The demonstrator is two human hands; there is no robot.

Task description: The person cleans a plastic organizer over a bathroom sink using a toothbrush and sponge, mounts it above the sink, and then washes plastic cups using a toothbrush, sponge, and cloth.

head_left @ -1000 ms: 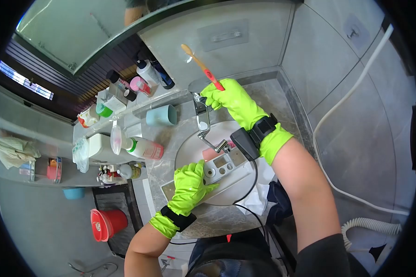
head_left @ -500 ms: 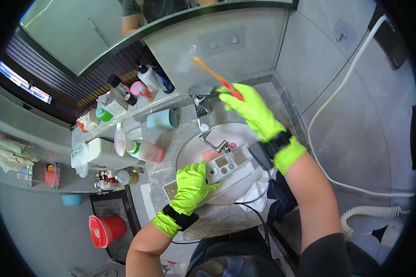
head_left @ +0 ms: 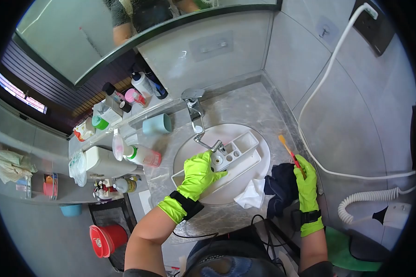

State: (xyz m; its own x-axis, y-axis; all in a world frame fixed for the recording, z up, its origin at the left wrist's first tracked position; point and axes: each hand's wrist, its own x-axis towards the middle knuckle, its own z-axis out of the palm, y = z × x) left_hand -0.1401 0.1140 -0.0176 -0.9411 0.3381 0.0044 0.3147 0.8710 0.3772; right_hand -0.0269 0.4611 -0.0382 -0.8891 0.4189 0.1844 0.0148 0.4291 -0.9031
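My left hand (head_left: 195,177), in a lime-green rubber glove, grips a long white toothbrush holder (head_left: 247,147) with round holes and open compartments. The holder lies slanted across the white sink basin (head_left: 263,171), under the chrome tap (head_left: 197,115). Away to the right of the basin, my right hand (head_left: 306,184), gloved the same way, is closed around the red handle of a toothbrush (head_left: 290,151). Its orange end points up and to the left, touching nothing. Below the brush, a dark cloth (head_left: 282,187) and a white cloth (head_left: 252,194) lie on the counter's right edge.
Left of the tap stand a light blue cup (head_left: 157,123) and a spray bottle (head_left: 145,155). Several bottles crowd the ledge below the mirror (head_left: 64,41). A white cord (head_left: 305,117) hangs along the right wall. On the floor at left is a red bucket (head_left: 108,240).
My right hand has carried the toothbrush from beside the tap down and right, past the basin's edge. My left hand stays on the holder. The view has shifted slightly.
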